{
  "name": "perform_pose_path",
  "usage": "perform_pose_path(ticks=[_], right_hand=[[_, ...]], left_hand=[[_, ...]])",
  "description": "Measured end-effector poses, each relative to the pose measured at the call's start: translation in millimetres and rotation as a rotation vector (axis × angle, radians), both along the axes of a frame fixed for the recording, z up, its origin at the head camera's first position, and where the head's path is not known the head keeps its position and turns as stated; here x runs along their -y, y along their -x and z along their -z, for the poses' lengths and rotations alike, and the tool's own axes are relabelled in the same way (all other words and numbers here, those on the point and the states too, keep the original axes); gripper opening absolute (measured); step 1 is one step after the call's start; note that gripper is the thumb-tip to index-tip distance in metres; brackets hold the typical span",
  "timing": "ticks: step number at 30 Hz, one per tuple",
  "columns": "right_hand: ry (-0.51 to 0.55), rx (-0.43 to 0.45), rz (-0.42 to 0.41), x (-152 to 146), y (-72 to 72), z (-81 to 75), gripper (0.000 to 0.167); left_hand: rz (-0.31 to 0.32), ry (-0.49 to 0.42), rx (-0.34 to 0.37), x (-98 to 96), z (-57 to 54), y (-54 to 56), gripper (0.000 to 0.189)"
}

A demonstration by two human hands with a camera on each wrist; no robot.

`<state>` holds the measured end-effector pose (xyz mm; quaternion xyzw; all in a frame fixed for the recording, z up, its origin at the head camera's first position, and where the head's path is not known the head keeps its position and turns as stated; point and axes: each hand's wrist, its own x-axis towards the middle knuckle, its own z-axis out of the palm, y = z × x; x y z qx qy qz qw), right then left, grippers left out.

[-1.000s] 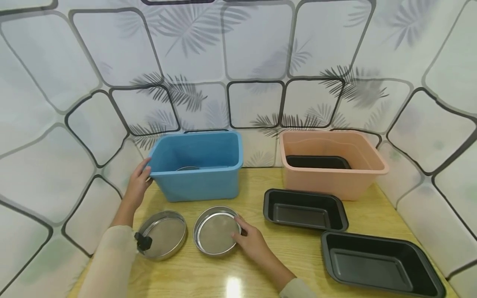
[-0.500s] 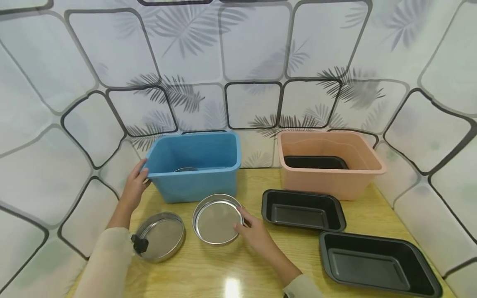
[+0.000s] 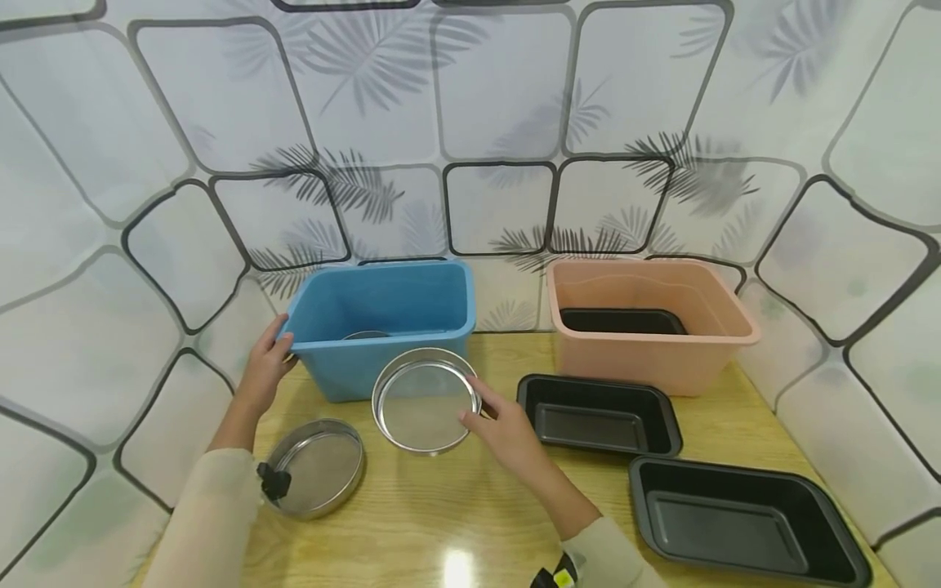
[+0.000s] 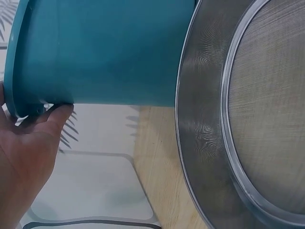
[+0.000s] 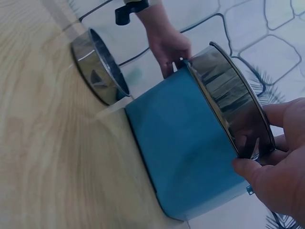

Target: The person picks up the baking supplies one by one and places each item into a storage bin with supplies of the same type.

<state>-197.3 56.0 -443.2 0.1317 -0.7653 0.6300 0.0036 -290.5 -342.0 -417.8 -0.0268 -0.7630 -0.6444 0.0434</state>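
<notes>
- The right hand (image 3: pixel 509 429) pinches the sieve (image 3: pixel 426 408) by its rim; it is in the air, left of these fingers.
- The left hand (image 3: pixel 263 366) grips the blue bin (image 3: pixel 345 366) at its corner.
- Step seems lifting; next move probably calls for clearing the bin's rim.

A round sieve (image 3: pixel 425 406) hovers near the blue bin (image 3: pixel 340 369).

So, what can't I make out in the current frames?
Blue bin: head view, front wall hides the floor; a metal rim shows.
Black pan in peach bin: head view, lower part behind the front wall.
Right hand: right wrist view, cut off by right edge.
</notes>
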Motion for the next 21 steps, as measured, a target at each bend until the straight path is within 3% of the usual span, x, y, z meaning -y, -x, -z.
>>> perform_pose_path(ticks=[10, 15, 21], right_hand=[[-0.005, -0.012, -0.010, 2.0, 19.5, -29.6, 0.062], [-0.029, -0.024, -0.001, 3.1, 33.2, -48.1, 0.062], [-0.021, -0.054, -0.046, 7.8, 53.3, -64.2, 0.061]], left_hand=[[0.021, 0.000, 0.014, 0.2, -4.2, -1.8, 0.064], [0.026, -0.006, 0.012, -0.9, -5.9, -3.5, 0.064], [0.027, -0.005, 0.018, -0.2, -5.8, -2.5, 0.065]])
